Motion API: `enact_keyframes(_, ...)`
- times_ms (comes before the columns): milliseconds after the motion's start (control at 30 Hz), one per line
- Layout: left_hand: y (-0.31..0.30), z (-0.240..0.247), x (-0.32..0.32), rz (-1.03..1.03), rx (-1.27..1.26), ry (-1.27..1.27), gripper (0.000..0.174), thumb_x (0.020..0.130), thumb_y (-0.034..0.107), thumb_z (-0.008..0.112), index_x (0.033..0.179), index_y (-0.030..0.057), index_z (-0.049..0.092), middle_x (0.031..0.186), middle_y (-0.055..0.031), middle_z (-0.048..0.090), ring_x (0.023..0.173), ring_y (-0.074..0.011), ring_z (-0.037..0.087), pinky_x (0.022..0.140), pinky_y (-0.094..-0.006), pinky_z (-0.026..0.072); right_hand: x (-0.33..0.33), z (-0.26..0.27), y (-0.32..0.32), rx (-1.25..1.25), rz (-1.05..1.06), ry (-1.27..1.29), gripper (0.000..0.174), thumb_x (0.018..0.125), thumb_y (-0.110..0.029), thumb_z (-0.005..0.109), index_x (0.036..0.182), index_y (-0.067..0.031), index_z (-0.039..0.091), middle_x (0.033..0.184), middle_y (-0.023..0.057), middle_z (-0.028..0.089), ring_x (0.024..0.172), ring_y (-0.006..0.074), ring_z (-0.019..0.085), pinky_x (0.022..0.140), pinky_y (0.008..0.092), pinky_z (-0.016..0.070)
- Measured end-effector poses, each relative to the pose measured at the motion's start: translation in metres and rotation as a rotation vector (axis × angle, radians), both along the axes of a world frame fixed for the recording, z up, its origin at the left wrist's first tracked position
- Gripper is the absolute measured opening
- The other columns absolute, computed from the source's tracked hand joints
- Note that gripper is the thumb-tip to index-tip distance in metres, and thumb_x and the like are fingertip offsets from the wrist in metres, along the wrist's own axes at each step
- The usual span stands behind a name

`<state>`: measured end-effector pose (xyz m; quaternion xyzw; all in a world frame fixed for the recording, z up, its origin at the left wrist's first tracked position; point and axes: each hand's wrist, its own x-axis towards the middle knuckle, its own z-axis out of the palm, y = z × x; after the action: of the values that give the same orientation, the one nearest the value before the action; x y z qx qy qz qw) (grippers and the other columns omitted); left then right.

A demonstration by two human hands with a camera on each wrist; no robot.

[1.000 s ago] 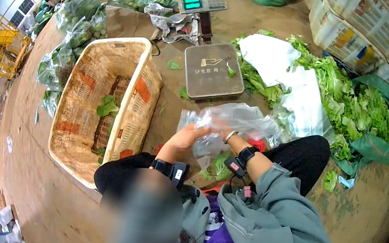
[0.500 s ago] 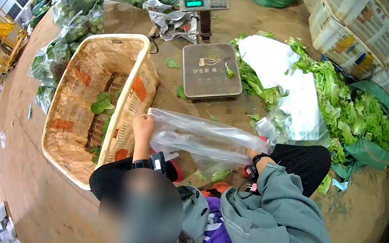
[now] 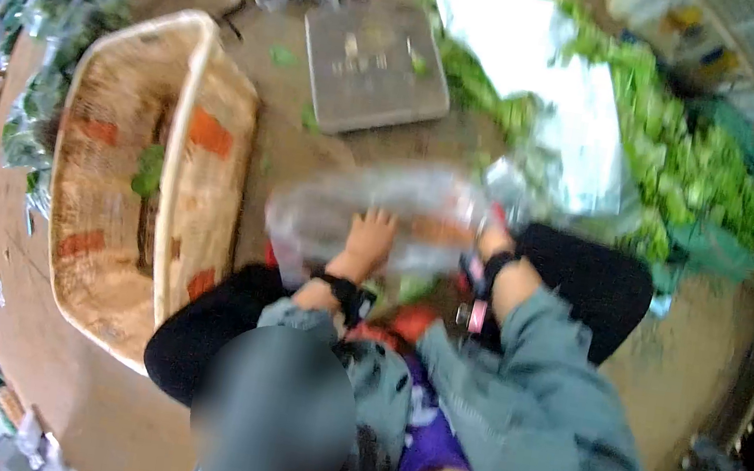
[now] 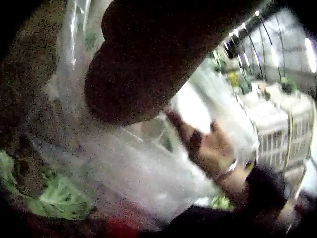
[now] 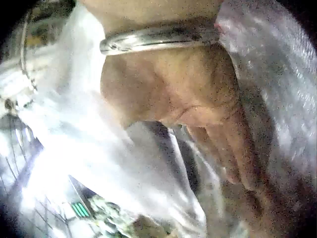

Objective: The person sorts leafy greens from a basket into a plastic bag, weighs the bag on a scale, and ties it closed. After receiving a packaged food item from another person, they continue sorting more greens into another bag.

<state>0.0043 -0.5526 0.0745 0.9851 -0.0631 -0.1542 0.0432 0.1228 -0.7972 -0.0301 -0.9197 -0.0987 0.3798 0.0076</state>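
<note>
A clear plastic bag (image 3: 322, 213) stretches between the two hands in the head view, blurred by motion. My left hand (image 3: 370, 239) lies against the bag's near side, fingertips pointing away from me; in the left wrist view that hand (image 4: 143, 64) is a dark shape with the film (image 4: 133, 168) beside and below it. My right hand (image 3: 444, 233) shows orange through the film at the bag's right end. Its fingers (image 5: 237, 148) reach out fairly straight in the right wrist view, below a metal bangle (image 5: 158, 40), with plastic on both sides.
A plastic crate (image 3: 175, 205) with a leaf inside stands at left. Beyond the bag is a flat scale (image 3: 377, 75). White bags (image 3: 588, 131) lie over heaped lettuce (image 3: 715, 189) at right; stacked crates (image 4: 272, 129) stand farther off.
My left hand has left the bag's left end and moved right, onto its middle. My right hand now reaches inside the film's outline. The head view has shifted and blurred.
</note>
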Motion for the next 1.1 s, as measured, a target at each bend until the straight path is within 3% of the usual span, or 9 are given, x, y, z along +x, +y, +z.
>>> enact_keyframes(100, 0.014, -0.083, -0.04, -0.078, 0.109, 0.366, 0.044, 0.08, 0.024, 0.048, 0.122, 0.0133, 0.042, 0.134, -0.0179, 0.027, 0.12, -0.0315, 0.032, 0.096, -0.0419, 0.029, 0.067, -0.103, -0.009, 1.131, -0.027, 0.061, 0.031, 0.087, -0.013, 0.037, 0.114, -0.0045, 0.049, 0.105, 0.0061, 0.054, 0.094, 0.0131, 0.05, 0.08, 0.032, 0.0423)
enact_keyframes(267, 0.071, -0.095, -0.074, 0.396, -0.216, 0.418, 0.052, 0.077, 0.044, 0.052, 0.117, 0.0101, 0.048, 0.125, -0.0094, 0.044, 0.116, -0.0267, 0.038, 0.097, -0.0357, 0.0275, 0.076, 0.052, 0.002, -0.148, 0.903, -0.779, 0.032, 0.084, -0.025, 0.043, 0.111, -0.0093, 0.052, 0.099, 0.0082, 0.058, 0.088, 0.0176, 0.054, 0.079, 0.0327, 0.0426)
enact_keyframes(467, 0.052, -0.101, 0.046, 0.729, -1.009, 0.665, 0.05, 0.072, 0.038, 0.062, 0.108, 0.0031, 0.053, 0.113, -0.0197, 0.051, 0.101, -0.0319, 0.05, 0.086, -0.0372, 0.0399, 0.017, -0.013, 0.099, 0.642, -0.302, 0.012, 0.034, 0.077, -0.03, 0.052, 0.108, -0.0147, 0.057, 0.101, 0.0113, 0.059, 0.098, 0.035, 0.051, 0.078, 0.066, 0.0299)
enact_keyframes(533, 0.047, -0.102, 0.062, 0.84, -0.672, -0.121, 0.047, 0.071, 0.034, 0.065, 0.101, -0.0007, 0.055, 0.103, -0.02, 0.056, 0.095, -0.0302, 0.054, 0.081, -0.0372, 0.0432, -0.021, 0.025, 0.095, 0.404, 0.16, -0.075, 0.035, 0.077, -0.029, 0.053, 0.109, -0.0167, 0.055, 0.108, 0.0122, 0.055, 0.106, 0.0379, 0.043, 0.079, 0.0684, 0.0257)
enact_keyframes(667, 0.106, -0.117, 0.069, 0.889, -0.474, -0.11, 0.051, 0.07, 0.035, 0.066, 0.103, -0.0022, 0.054, 0.101, -0.0199, 0.057, 0.096, -0.0291, 0.054, 0.081, -0.0381, 0.0429, -0.018, 0.051, 0.063, -0.258, 0.827, 0.353, 0.045, 0.077, -0.035, 0.052, 0.12, -0.023, 0.047, 0.123, 0.0127, 0.044, 0.119, 0.0372, 0.031, 0.087, 0.0649, 0.0235)
enact_keyframes(800, 0.091, -0.085, 0.07, 0.84, -0.824, 0.232, 0.054, 0.071, 0.032, 0.065, 0.111, -0.0015, 0.048, 0.104, -0.0201, 0.056, 0.095, -0.0311, 0.055, 0.08, -0.0403, 0.044, 0.029, 0.067, 0.105, -0.203, 0.746, 0.578, 0.052, 0.076, -0.038, 0.054, 0.124, -0.0206, 0.042, 0.122, 0.0138, 0.045, 0.113, 0.0342, 0.04, 0.085, 0.0564, 0.035)
enact_keyframes(867, 0.06, -0.079, 0.062, 0.549, -0.16, 0.125, 0.03, 0.075, 0.019, 0.058, 0.1, 0.0041, 0.058, 0.108, -0.0159, 0.055, 0.092, -0.0341, 0.056, 0.077, -0.0383, 0.046, 0.048, 0.053, 0.139, 0.117, 0.621, 0.725, 0.061, 0.073, -0.041, 0.055, 0.125, -0.0135, 0.039, 0.122, 0.0114, 0.047, 0.108, 0.03, 0.047, 0.082, 0.0471, 0.0432)
enact_keyframes(933, 0.033, -0.114, 0.047, 0.687, -0.242, 0.532, 0.039, 0.072, 0.019, 0.061, 0.107, 0.0034, 0.053, 0.103, -0.0182, 0.056, 0.096, -0.032, 0.055, 0.076, -0.0417, 0.0465, 0.057, 0.064, 0.151, 0.555, -0.285, 0.774, 0.068, 0.078, -0.047, 0.05, 0.132, -0.013, 0.026, 0.126, 0.0161, 0.04, 0.111, 0.0314, 0.042, 0.081, 0.0486, 0.0421)
enact_keyframes(1100, 0.025, -0.063, 0.015, 0.215, -0.325, 0.416, 0.014, 0.07, 0.01, 0.054, 0.078, 0.0036, 0.064, 0.083, -0.0162, 0.062, 0.078, -0.0322, 0.06, 0.067, -0.0394, 0.0483, 0.069, 0.032, 0.153, 0.631, -0.143, 0.13, 0.078, 0.077, -0.047, 0.053, 0.13, 0.0016, 0.024, 0.127, 0.0206, 0.038, 0.115, 0.0313, 0.041, 0.09, 0.0368, 0.0376)
